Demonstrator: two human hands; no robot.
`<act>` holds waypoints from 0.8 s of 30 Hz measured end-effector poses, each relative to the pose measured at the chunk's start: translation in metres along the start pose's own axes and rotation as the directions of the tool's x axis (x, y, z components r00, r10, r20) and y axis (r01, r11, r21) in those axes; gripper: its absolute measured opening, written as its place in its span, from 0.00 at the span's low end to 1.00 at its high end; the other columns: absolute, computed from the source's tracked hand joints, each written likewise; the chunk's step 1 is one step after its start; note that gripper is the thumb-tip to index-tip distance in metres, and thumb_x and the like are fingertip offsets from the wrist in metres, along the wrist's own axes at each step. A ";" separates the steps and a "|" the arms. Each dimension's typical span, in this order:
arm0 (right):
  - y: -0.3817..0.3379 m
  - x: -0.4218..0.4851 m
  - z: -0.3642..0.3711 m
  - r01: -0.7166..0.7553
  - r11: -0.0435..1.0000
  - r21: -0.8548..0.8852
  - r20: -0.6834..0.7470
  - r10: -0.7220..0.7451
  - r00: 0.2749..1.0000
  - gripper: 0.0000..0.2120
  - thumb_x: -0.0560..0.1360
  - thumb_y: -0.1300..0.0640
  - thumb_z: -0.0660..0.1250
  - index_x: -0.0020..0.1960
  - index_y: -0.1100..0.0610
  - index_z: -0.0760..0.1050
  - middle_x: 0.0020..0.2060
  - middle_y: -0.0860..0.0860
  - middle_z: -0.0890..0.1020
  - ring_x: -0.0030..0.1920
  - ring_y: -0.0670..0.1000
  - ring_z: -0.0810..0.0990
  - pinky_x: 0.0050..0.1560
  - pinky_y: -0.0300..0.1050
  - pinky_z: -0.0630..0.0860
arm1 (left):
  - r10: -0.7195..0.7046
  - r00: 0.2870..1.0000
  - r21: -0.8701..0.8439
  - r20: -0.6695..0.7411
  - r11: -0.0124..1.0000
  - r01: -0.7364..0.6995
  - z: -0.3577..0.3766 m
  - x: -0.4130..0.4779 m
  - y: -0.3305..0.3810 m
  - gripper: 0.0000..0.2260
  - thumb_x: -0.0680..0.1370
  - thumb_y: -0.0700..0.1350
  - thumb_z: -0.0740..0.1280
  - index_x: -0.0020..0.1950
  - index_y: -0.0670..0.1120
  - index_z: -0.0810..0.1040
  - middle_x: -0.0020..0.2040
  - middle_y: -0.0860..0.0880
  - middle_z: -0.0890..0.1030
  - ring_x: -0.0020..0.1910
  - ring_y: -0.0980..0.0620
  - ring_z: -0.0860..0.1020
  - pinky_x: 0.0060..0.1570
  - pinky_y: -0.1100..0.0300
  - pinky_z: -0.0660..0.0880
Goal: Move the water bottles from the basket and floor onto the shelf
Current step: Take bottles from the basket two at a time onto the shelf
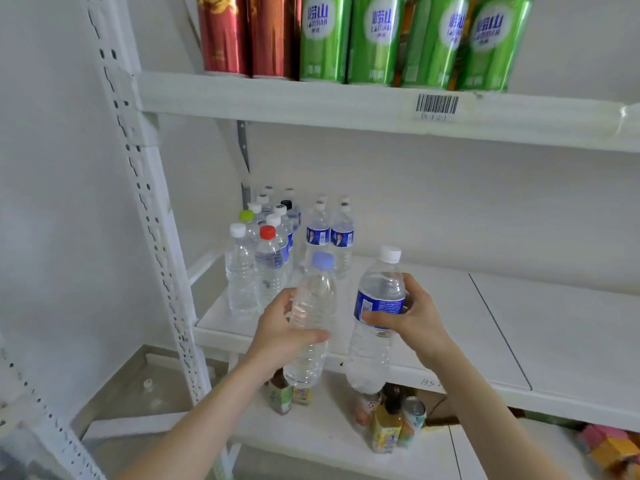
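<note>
White shelf [519,306] spans frame centre, bottle cluster [277,244] at its left rear. Left hand [282,336] wraps the blue-capped bottle [313,306]; right hand [412,317] wraps the white-capped bottle [379,306], both over the shelf's front edge, lower centre.

Green cans [398,39], blue-labelled bottle [377,306]

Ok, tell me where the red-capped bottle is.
In the head view, the red-capped bottle stands on the middle shelf at the left, front row of the cluster, right of a white-capped bottle.
</note>
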State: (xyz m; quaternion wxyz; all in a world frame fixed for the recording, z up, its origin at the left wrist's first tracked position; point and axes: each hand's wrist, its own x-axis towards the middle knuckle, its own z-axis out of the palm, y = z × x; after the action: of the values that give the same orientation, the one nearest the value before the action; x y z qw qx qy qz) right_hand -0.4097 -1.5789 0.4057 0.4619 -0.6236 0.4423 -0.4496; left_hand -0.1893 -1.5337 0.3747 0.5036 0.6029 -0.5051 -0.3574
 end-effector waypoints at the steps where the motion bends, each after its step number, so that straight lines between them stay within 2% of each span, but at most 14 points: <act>1: 0.002 0.012 0.004 -0.005 1.000 0.000 -0.010 0.005 1.000 0.30 0.61 0.70 0.79 0.59 0.54 0.73 0.48 0.50 0.83 0.41 0.42 0.83 0.37 0.36 0.78 | 0.002 1.000 0.001 0.004 1.000 -0.002 0.000 0.013 0.000 0.30 0.61 0.41 0.82 0.58 0.54 0.74 0.51 0.56 0.81 0.52 0.57 0.80 0.49 0.61 0.76; 3: 0.005 0.037 0.009 -0.014 1.000 0.000 -0.030 0.014 0.999 0.30 0.61 0.70 0.79 0.58 0.53 0.73 0.48 0.50 0.83 0.39 0.40 0.83 0.35 0.34 0.77 | 0.000 1.000 0.012 0.004 1.000 0.000 0.001 0.041 -0.003 0.30 0.61 0.41 0.82 0.58 0.53 0.72 0.51 0.57 0.79 0.52 0.57 0.78 0.49 0.61 0.75; 6: 0.015 0.077 0.014 -0.035 0.999 0.007 -0.054 0.036 0.998 0.30 0.60 0.70 0.80 0.57 0.53 0.73 0.48 0.52 0.83 0.41 0.43 0.84 0.36 0.37 0.78 | -0.002 1.000 0.012 -0.008 1.000 0.002 0.005 0.081 -0.009 0.33 0.59 0.44 0.82 0.61 0.52 0.73 0.54 0.54 0.80 0.54 0.56 0.78 0.51 0.60 0.76; 9: 0.026 0.114 0.017 -0.058 0.998 -0.010 -0.048 0.057 0.997 0.31 0.59 0.69 0.80 0.57 0.54 0.73 0.49 0.53 0.83 0.44 0.49 0.84 0.38 0.39 0.79 | -0.011 0.999 -0.010 -0.046 1.000 0.010 0.011 0.112 -0.016 0.32 0.61 0.42 0.82 0.61 0.51 0.73 0.53 0.55 0.79 0.53 0.57 0.78 0.48 0.61 0.75; 14: 0.045 0.166 0.021 -0.068 0.996 -0.058 -0.020 0.067 0.998 0.31 0.59 0.67 0.80 0.57 0.52 0.72 0.48 0.50 0.83 0.45 0.48 0.83 0.37 0.37 0.79 | -0.030 0.992 -0.033 -0.121 0.999 0.026 0.026 0.160 -0.031 0.29 0.61 0.38 0.81 0.57 0.52 0.73 0.49 0.55 0.79 0.50 0.57 0.79 0.46 0.63 0.74; 18: 0.064 0.198 0.025 -0.066 0.995 -0.076 0.009 0.067 0.998 0.32 0.59 0.66 0.81 0.58 0.51 0.71 0.48 0.49 0.83 0.48 0.50 0.83 0.44 0.45 0.82 | -0.017 0.990 -0.006 -0.142 1.000 0.017 0.038 0.183 -0.044 0.31 0.62 0.38 0.80 0.60 0.52 0.71 0.51 0.54 0.78 0.51 0.55 0.78 0.50 0.60 0.74; 21: 0.075 0.212 0.028 -0.064 0.995 -0.082 0.019 0.065 0.998 0.33 0.58 0.63 0.81 0.57 0.48 0.71 0.50 0.47 0.82 0.50 0.49 0.83 0.48 0.51 0.82 | -0.023 0.988 0.004 -0.152 1.000 0.024 0.047 0.192 -0.055 0.32 0.62 0.39 0.80 0.61 0.51 0.70 0.52 0.54 0.78 0.51 0.56 0.77 0.46 0.65 0.72; 24: 0.083 0.220 0.029 -0.052 0.994 -0.097 0.015 0.054 0.998 0.33 0.57 0.60 0.81 0.57 0.46 0.71 0.50 0.45 0.83 0.50 0.48 0.82 0.50 0.50 0.81 | -0.034 0.985 -0.009 -0.168 0.999 0.033 0.052 0.199 -0.066 0.32 0.62 0.39 0.80 0.61 0.52 0.70 0.53 0.55 0.79 0.53 0.56 0.78 0.45 0.65 0.71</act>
State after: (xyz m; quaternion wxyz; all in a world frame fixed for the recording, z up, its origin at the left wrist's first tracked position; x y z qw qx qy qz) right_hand -0.3476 -1.8018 0.3536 0.4469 -0.6371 0.4757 -0.4101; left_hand -0.1751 -1.7407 0.3143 0.5402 0.6380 -0.4494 -0.3150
